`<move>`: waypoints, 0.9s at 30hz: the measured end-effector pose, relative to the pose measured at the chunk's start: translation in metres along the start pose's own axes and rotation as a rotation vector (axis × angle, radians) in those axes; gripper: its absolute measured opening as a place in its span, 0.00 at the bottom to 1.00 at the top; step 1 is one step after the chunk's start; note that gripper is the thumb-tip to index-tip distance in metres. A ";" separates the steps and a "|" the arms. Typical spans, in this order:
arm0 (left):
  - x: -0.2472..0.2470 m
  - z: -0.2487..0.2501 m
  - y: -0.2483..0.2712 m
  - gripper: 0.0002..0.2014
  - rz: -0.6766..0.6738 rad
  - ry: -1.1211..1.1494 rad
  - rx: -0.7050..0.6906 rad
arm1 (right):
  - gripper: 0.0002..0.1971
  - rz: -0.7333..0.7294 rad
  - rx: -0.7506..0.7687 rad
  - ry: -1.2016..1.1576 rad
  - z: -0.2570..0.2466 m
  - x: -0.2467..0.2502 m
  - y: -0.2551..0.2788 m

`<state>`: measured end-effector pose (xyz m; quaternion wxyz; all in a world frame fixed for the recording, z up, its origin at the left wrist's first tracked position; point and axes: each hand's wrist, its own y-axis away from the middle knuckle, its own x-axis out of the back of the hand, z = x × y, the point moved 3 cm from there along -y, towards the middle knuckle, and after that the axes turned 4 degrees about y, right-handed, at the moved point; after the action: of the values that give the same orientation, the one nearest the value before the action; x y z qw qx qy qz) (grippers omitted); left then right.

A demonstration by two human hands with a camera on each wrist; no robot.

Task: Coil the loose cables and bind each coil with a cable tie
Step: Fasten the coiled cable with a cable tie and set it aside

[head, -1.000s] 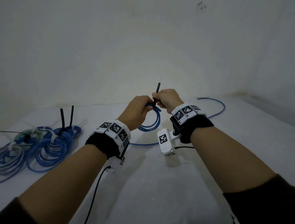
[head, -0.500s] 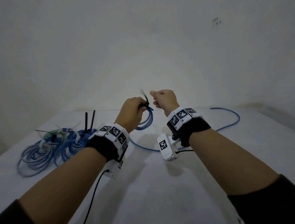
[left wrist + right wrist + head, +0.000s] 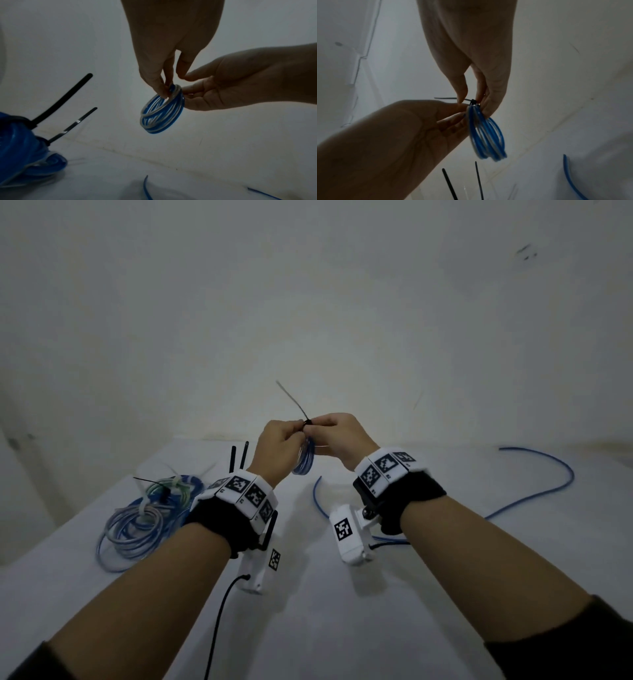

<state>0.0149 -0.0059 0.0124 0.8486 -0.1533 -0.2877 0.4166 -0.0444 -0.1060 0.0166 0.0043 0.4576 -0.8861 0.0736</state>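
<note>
Binding is in hand: a small blue-and-white cable coil (image 3: 306, 457) is held above the white table (image 3: 376, 628), pinched by the left hand (image 3: 279, 445) and right hand (image 3: 342, 436), a thin black plastic cable tie (image 3: 306, 423) cinched around it. Next, setting down is probably called for.

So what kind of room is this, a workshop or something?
Hard to say; probably a plain indoor work corner. There's only a bare white table against a blank pale wall, with tied blue cable coils and one loose blue cable lying on it.
</note>
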 end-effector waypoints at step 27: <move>0.031 -0.087 -0.039 0.09 -0.093 -0.633 0.243 | 0.04 -0.143 -0.361 0.407 0.086 -0.039 -0.074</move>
<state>0.1074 -0.0068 -0.0256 0.7473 0.0989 -0.4919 0.4356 0.0437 -0.1285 -0.0615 0.2691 0.4866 -0.8312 0.0044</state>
